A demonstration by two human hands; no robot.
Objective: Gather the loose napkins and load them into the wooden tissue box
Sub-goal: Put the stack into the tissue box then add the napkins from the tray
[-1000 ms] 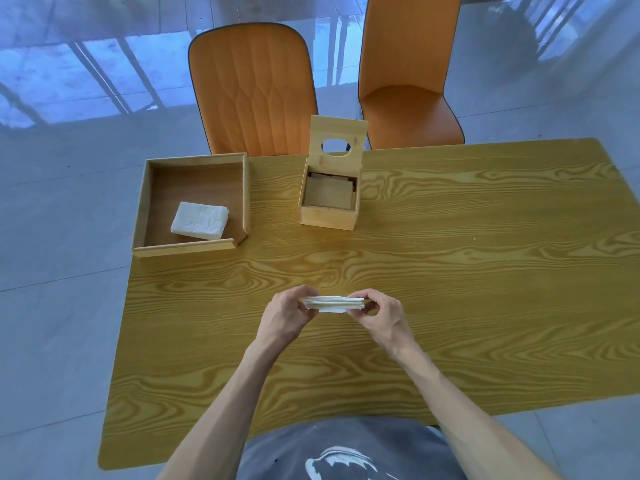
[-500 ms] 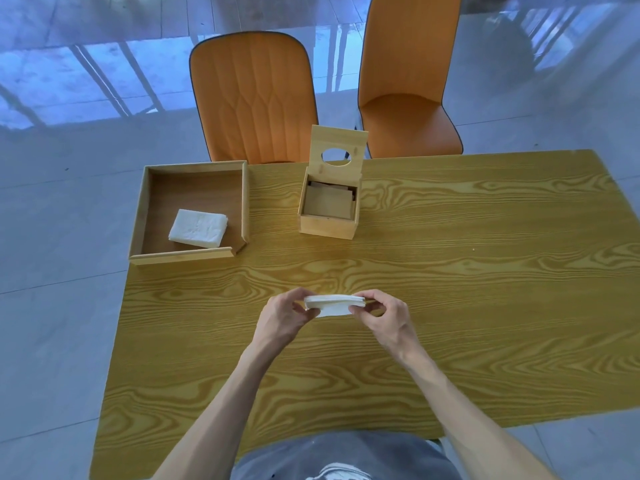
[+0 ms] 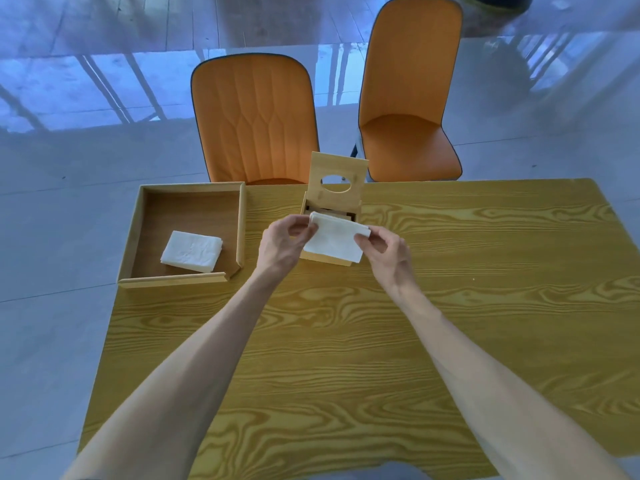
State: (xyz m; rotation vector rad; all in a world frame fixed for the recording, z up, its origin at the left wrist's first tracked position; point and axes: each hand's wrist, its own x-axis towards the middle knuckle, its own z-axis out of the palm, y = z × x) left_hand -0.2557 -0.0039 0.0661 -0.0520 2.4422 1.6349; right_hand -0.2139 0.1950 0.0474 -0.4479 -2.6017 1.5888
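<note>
A stack of white napkins [image 3: 335,239] is held tilted just above the open wooden tissue box [image 3: 338,188], hiding most of its inside. My left hand [image 3: 282,245] pinches the stack's left end and my right hand [image 3: 388,252] pinches its right end. The box's lid, with an oval hole, stands upright behind the stack. A second folded pile of white napkins [image 3: 191,251] lies in the wooden tray [image 3: 240,223] to the left.
The wood-grain table [image 3: 433,306] carries the tray at its far left corner and the box at the far middle. Two orange chairs [image 3: 254,119] stand behind the far edge. Grey floor lies left of the table.
Both hands have carried the napkin stack away from me, from the table's middle up to the tissue box, and tilted it so its flat face shows.
</note>
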